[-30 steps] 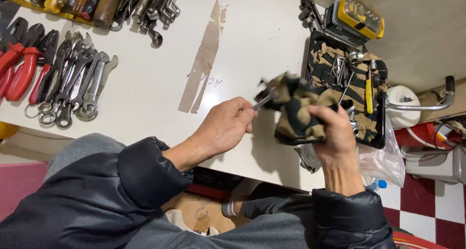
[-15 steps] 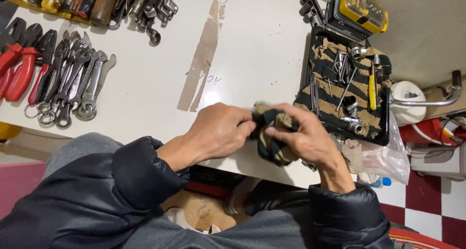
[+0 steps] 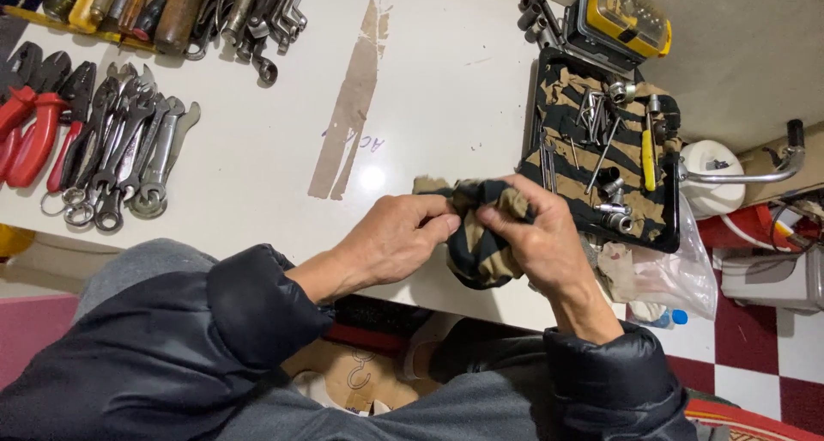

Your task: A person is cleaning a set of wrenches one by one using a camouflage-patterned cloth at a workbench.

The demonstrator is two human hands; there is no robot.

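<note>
Change since a second ago: both of your hands are coming down and together, so the striped cloth (image 3: 476, 243), raised beside the tray then, is now sitting low at the near edge of the counter (image 3: 257, 175).
Left hand (image 3: 390, 239): you are curling it closed on the left side of the cloth, fingertips pinching into the folds.
Right hand (image 3: 536, 235): you are wrapping it over the top and right of the same bundle, thumb pressing in toward the other hand.
Cloth: black and tan, bunched into a loose wad between your hands, one corner trailing onto the counter.
Inside the wad: something small may be wrapped in it, but the folds are hiding it and I cannot tell.
Handling: it is looking soft, light and limp, so it will sag and slip its shape; gathering a full fistful is likely serving you better than pinching one edge.
Nearby, right: a black tray (image 3: 669, 235) lined with matching fabric is holding sockets, bits and a yellow-handled tool (image 3: 649, 153).
Nearby, left: wrenches (image 3: 129, 162) and red-handled pliers (image 3: 34, 123) are lying in rows, well apart from your hands.
</note>
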